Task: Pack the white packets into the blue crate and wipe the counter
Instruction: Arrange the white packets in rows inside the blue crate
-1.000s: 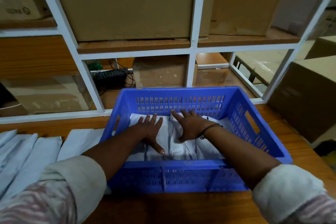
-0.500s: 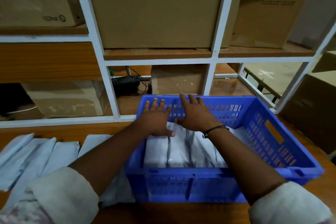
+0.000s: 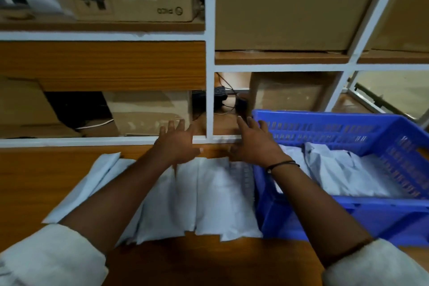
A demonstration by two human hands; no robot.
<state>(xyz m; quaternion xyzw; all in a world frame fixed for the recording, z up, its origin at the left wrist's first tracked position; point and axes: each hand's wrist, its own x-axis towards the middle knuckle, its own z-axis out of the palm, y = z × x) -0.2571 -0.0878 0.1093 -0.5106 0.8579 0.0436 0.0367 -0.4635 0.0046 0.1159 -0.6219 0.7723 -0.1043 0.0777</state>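
Observation:
The blue crate (image 3: pixel 348 218) stands on the wooden counter at the right, with several white packets (image 3: pixel 341 169) lying inside it. More white packets (image 3: pixel 209 197) lie side by side on the counter just left of the crate. My left hand (image 3: pixel 176 144) hovers with fingers spread over the far end of those loose packets. My right hand (image 3: pixel 253 144), a dark band on its wrist, is spread beside the crate's near-left corner, above the same row. Neither hand holds anything.
A white-framed shelf unit (image 3: pixel 210 76) rises right behind the counter, filled with cardboard boxes (image 3: pixel 281 4). Black devices and cables (image 3: pixel 220 95) sit in a low compartment. Bare wooden counter (image 3: pixel 34 181) shows at the left and along the front edge.
Both hands have left the inside of the crate and swung left over the loose packets. The view has turned left, so the crate now sits at the right.

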